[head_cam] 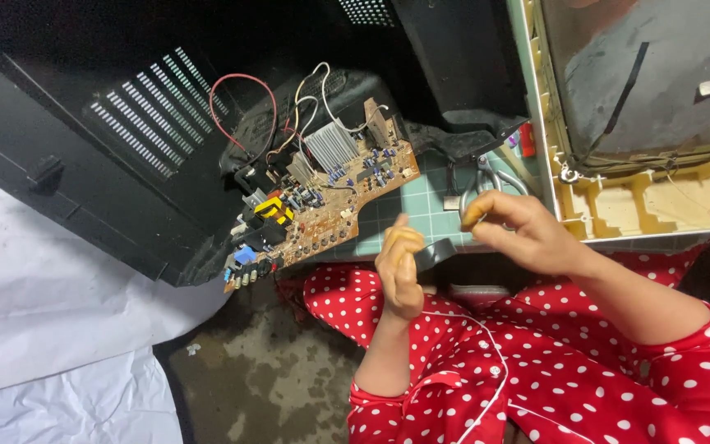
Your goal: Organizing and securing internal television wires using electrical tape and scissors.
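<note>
My left hand (400, 267) grips a roll of black tape (437, 251) in front of my lap. Just to its right, my right hand (527, 232) is raised with thumb and forefinger pinched together; I cannot see anything between them. A brown circuit board (330, 197) lies beyond my left hand, tilted. It carries a silver heat sink, a yellow part, a blue part and red and white wires. Both sleeves and my lap are red cloth with white dots.
A black television back cover (125, 148) with vent slots fills the upper left. A cream television front frame (618, 205) holding a grey tube stands at the right. Scissors (486, 177) lie on a green cutting mat (421, 205). White sheeting (43, 329) covers the floor at the left.
</note>
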